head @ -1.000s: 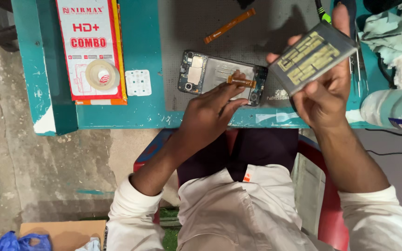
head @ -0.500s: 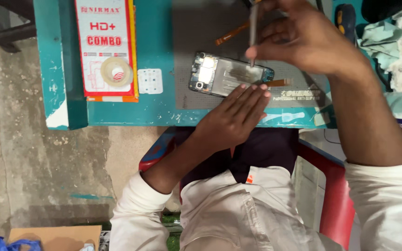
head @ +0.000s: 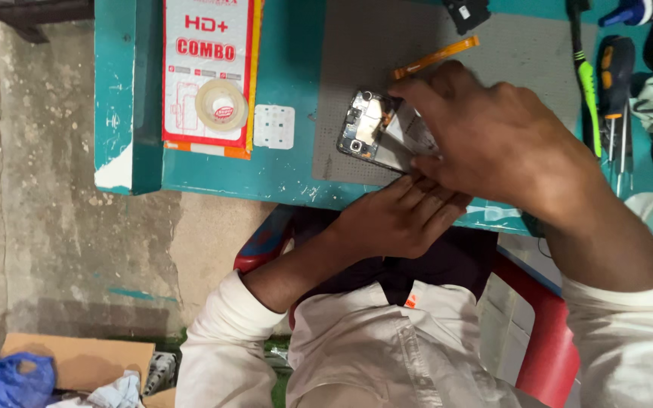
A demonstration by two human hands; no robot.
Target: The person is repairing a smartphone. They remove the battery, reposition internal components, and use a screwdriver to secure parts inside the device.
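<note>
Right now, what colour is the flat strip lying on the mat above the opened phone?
Orange strip, best seen in the head view.

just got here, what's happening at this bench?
A seated person works on an opened phone lying on a grey mat on a teal table. The right hand covers the phone from above, fingertips on its open back; the left hand steadies its near edge. Screwdrivers and a tape roll lie nearby.

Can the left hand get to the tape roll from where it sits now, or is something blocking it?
Probably yes. The left hand rests at the table edge by the opened phone; the tape roll lies on the printed card with only bare teal tabletop between.
</note>
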